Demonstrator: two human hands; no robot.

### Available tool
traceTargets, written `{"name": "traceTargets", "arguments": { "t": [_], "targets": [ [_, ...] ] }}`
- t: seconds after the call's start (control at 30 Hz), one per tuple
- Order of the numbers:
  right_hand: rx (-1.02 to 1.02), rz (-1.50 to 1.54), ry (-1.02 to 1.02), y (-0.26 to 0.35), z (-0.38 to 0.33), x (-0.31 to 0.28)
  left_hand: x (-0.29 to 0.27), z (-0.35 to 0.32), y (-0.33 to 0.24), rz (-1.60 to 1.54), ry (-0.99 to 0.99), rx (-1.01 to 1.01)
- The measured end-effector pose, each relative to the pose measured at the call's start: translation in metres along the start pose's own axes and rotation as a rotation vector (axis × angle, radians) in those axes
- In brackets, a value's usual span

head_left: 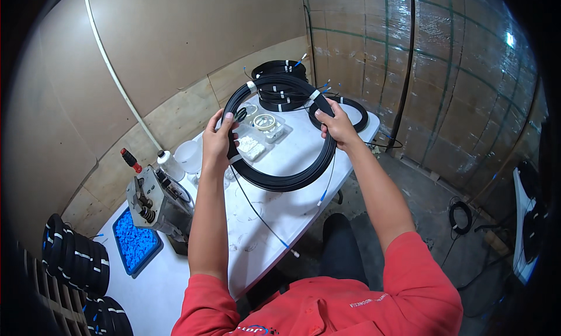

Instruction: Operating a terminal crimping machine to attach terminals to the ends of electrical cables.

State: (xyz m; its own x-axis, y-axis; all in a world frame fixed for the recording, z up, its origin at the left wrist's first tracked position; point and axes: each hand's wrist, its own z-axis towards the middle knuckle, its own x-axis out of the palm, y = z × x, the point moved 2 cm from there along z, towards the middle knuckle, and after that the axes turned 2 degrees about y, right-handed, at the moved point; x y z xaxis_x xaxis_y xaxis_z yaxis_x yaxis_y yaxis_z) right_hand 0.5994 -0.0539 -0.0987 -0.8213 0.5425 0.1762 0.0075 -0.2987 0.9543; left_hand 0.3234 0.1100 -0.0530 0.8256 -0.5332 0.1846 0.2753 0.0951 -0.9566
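Observation:
Between my two hands I hold up a large coil of black cable (279, 183), bound with white bands, above the white table. My left hand (217, 138) is closed round its left side, with the thumb on top. On the opposite side my right hand (340, 125) grips the ring near its upper right. Two loose cable ends with blue-and-white connectors hang from the coil, one reaching toward the table's front edge. Behind it stands a stack of similar black coils (283, 96), and another coil (357, 115) lies at the table's right end.
A clear tray (255, 150) of white pieces sits beyond the coil. At left are a metal bench machine (153, 201), a blue tray (146, 267) of small blue parts, and a white bottle (169, 165). More coils (76, 257) hang at the far left. Wrapped cartons (356, 49) line the right.

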Motion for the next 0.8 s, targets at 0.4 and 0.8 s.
{"name": "traceTargets", "arguments": {
  "t": [0.4, 0.8],
  "targets": [
    [0.225, 0.235, 0.037, -0.02, -0.003, -0.024, 0.007, -0.023, 0.019, -0.136, 0.376, 0.2],
    [0.2, 0.61, 0.061, 0.004, 0.0, -0.017, -0.001, 0.003, 0.044, -0.41, 0.136, 0.094]
  ]
}}
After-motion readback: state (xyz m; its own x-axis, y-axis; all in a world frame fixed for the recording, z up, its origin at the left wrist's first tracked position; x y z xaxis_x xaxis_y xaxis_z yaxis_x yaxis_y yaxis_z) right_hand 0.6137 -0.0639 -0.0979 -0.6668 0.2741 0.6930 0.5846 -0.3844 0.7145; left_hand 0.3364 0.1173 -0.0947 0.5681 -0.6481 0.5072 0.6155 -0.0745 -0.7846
